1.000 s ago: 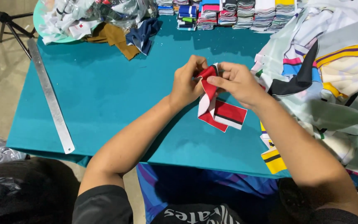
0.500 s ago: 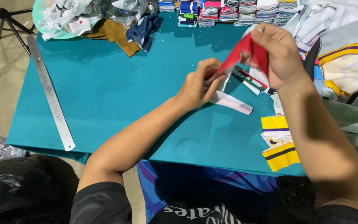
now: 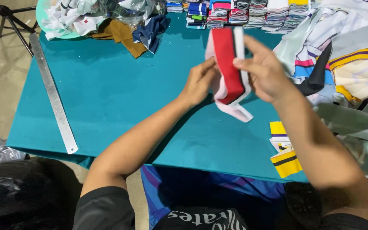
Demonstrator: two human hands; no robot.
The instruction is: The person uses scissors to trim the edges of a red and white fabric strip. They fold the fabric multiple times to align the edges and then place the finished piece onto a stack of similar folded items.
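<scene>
Left hand (image 3: pixel 199 81) and right hand (image 3: pixel 265 70) pinching red-and-white ribbed fabric band (image 3: pixel 230 68), above teal cloth-covered table (image 3: pixel 120 98)

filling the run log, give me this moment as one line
left hand: grips red and white fabric strip | right hand: pinches its top edge | strip: lifted above teal table | metal ruler: untouched, left edge

Red-and-white folded fabric strip (image 3: pixel 231 72) lifted off teal desk (image 3: pixel 107 93), now upright between both hands; right hand (image 3: pixel 265 72) swung back toward left hand (image 3: pixel 199 83); white end dangling.
</scene>
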